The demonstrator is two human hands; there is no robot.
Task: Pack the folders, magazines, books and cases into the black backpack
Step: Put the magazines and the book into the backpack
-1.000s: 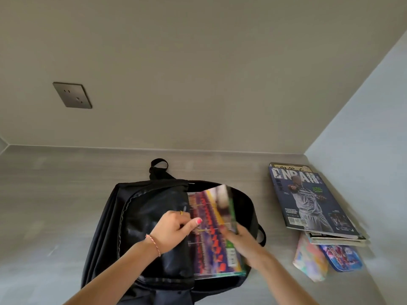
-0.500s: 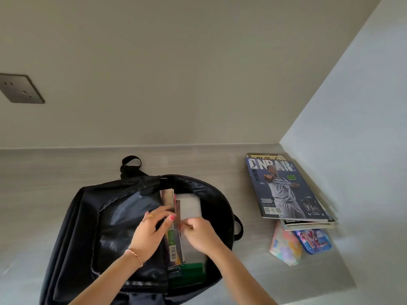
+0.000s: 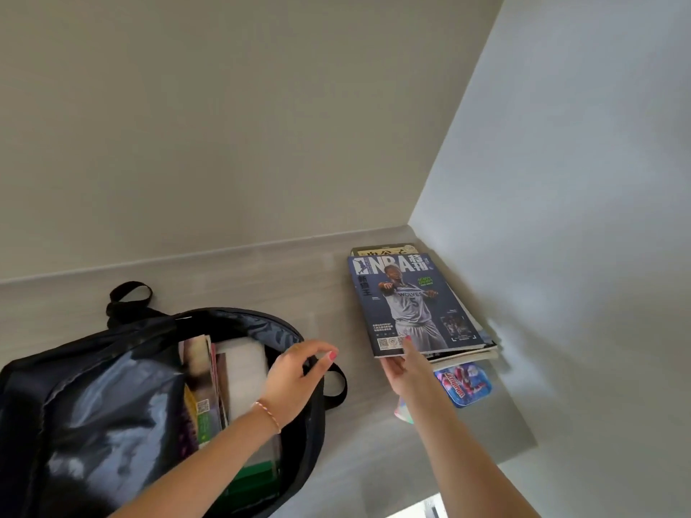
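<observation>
The black backpack [image 3: 93, 413] lies open at the lower left, with magazines [image 3: 203, 383] and a white folder [image 3: 245, 372] standing inside. At the centre right, an NBA magazine [image 3: 411, 304] lies flat on a stack. A blue case [image 3: 465, 385] is seen just below the stack.

A pale grey tabletop [image 3: 261, 271] with a faint wood grain runs into a corner. A plain beige wall [image 3: 224, 117] rises behind it, and a smooth, lighter grey-white wall [image 3: 579, 203] closes the right side. Soft, even light falls across all three surfaces.
</observation>
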